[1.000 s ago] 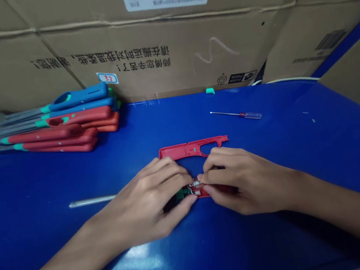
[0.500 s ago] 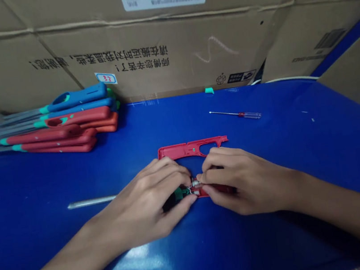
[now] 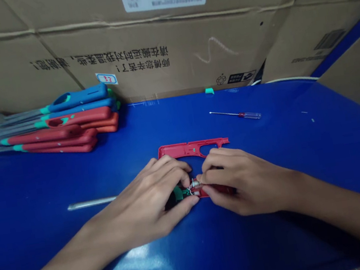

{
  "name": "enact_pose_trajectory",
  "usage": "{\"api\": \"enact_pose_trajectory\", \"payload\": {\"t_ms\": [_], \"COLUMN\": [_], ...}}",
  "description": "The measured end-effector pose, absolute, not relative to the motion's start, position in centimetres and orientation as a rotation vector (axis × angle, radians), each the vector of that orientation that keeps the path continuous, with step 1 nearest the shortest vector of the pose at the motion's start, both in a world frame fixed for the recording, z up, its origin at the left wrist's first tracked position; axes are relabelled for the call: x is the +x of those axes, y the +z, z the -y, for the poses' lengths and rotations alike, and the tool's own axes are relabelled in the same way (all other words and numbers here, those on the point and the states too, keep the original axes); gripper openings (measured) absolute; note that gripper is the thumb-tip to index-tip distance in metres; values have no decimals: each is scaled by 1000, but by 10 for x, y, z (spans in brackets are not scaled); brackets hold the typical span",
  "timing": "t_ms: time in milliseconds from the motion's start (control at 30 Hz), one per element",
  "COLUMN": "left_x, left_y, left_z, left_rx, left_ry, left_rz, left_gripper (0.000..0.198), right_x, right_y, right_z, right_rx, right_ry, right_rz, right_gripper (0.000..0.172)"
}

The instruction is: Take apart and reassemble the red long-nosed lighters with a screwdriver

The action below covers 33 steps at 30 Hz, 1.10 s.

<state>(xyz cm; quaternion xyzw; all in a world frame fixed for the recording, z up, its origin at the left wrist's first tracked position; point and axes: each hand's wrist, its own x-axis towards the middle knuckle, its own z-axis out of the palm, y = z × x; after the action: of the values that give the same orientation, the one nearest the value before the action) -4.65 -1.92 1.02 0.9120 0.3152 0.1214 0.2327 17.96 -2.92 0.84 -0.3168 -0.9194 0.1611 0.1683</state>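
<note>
An opened long-nose lighter (image 3: 203,192) lies between my hands, its red half shell showing small white and metal parts, a thin wire and a green piece (image 3: 178,193). My left hand (image 3: 155,197) curls over its left side, thumb and fingertips at the wire and the shell's edge. From the right, my right hand (image 3: 241,180) grips the red shell, fingertips bent close to the white part. The metal tube (image 3: 92,203) sticks out to the left beyond my left hand. Just behind my fingers rests the other red half shell (image 3: 177,150), hollow side up. My palms hide much of the lighter.
Several blue, red and orange lighters (image 3: 78,118) are piled at the back left. A screwdriver (image 3: 248,116) with a clear handle lies at the back right. Behind the blue table (image 3: 198,254) stands a cardboard box wall (image 3: 178,31), with a small green piece (image 3: 209,91) at its foot.
My left fingertips have shifted slightly around the wire, and the thumb has slid a little to the right. The right hand stays almost still.
</note>
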Motion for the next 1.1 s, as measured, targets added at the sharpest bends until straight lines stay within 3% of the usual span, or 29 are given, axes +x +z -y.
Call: {"api": "enact_pose_trajectory", "payload": {"t_ms": [600, 1100], "left_x": [-46, -45], "left_y": [12, 9], "left_z": [21, 21], "left_rx": [2497, 2467], "left_ry": [265, 338], "left_rz": [-919, -867], "left_gripper": [12, 10], "right_x": [179, 168], "right_y": [9, 19], "right_z": [30, 49], "right_rx": [-900, -1038], "right_ry": [458, 754], "right_rz": [2613, 2446], "right_gripper": [18, 16]}}
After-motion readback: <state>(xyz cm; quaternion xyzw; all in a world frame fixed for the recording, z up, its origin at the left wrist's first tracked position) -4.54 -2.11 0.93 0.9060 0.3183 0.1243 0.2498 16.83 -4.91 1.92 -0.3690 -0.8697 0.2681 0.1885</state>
